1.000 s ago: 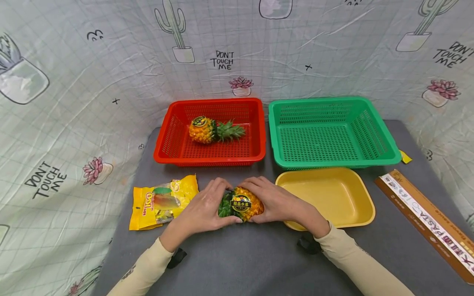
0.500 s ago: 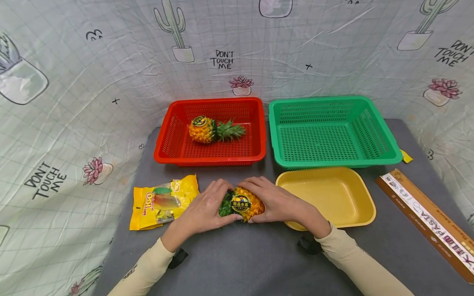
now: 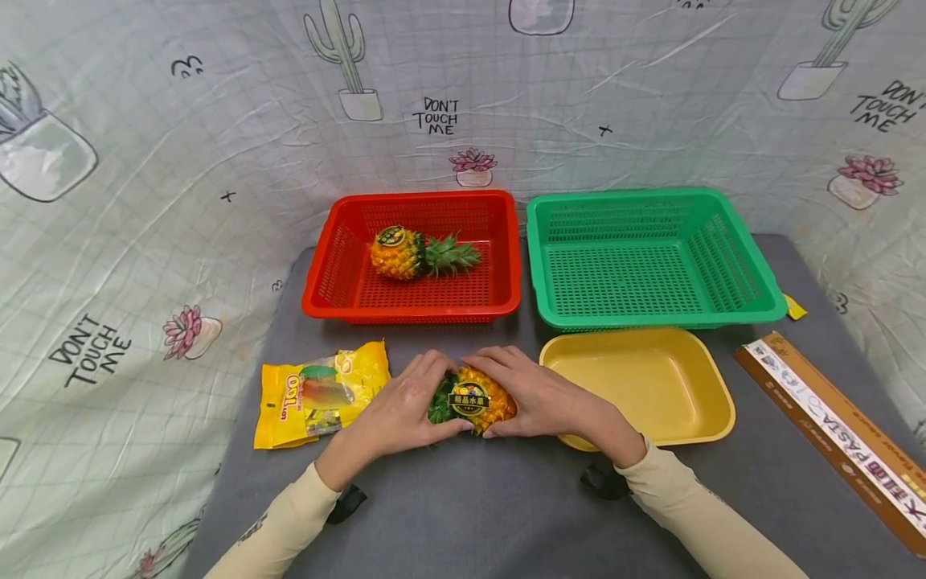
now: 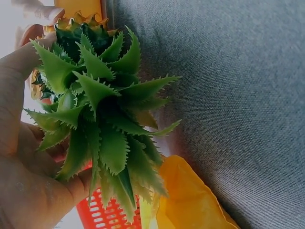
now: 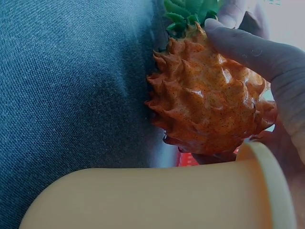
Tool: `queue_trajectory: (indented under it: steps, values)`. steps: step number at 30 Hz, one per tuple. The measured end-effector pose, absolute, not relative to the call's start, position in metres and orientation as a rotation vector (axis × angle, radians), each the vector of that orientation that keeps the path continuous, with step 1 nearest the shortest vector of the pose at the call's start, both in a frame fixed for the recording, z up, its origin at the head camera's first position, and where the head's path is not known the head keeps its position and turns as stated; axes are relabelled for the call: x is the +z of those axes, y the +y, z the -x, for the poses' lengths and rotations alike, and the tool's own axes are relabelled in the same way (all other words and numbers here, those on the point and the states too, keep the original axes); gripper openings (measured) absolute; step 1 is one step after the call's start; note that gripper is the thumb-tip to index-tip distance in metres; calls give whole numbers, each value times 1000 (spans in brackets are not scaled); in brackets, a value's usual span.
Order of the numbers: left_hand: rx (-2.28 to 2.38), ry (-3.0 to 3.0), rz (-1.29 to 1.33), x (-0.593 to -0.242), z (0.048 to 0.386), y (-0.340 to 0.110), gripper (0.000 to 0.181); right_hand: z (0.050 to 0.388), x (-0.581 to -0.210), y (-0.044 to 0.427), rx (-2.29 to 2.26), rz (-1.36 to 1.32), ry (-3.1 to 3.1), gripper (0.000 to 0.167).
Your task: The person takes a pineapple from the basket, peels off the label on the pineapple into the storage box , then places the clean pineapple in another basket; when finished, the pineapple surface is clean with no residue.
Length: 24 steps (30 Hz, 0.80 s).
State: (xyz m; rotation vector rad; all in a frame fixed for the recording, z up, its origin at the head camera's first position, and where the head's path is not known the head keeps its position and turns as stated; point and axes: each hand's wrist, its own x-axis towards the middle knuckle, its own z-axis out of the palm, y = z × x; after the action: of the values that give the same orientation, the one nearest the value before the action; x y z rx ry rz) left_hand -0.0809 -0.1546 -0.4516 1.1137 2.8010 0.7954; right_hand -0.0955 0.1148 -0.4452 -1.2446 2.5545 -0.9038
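Both hands grip one small pineapple [image 3: 486, 400] lying on its side on the grey table, its black label facing up. My left hand [image 3: 403, 406] curls round the leafy end; the green leaves [image 4: 102, 112] fill the middle of the left wrist view. At the fruit's orange body [image 5: 205, 95], my right hand [image 3: 538, 396] holds on with thumb in front and fingers behind. Another pineapple [image 3: 398, 254] lies in the red basket [image 3: 412, 314], its crown pointing right.
A yellow candy bag [image 3: 318, 396] lies left of my left hand. The green basket [image 3: 658, 319] stands at the back right, a yellow tray [image 3: 644, 394] in front of it. Far right are a long pasta box [image 3: 832, 434] and a small yellow packet [image 3: 793, 307].
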Motion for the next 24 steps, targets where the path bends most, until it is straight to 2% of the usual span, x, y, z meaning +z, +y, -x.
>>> queue_trajectory:
  steps: [13,19,24]
  values:
    - [809,2797,-1157,-448,84,-154,67,95,-442,117,-928,1250,2550,94]
    - [811,2789,-1159,-449,82,-155,66,92,-435,117,-917,1259,2557,86]
    - [812,2792,-1158,-448,82,-156,66,92,-425,117,-923,1258,2585,71]
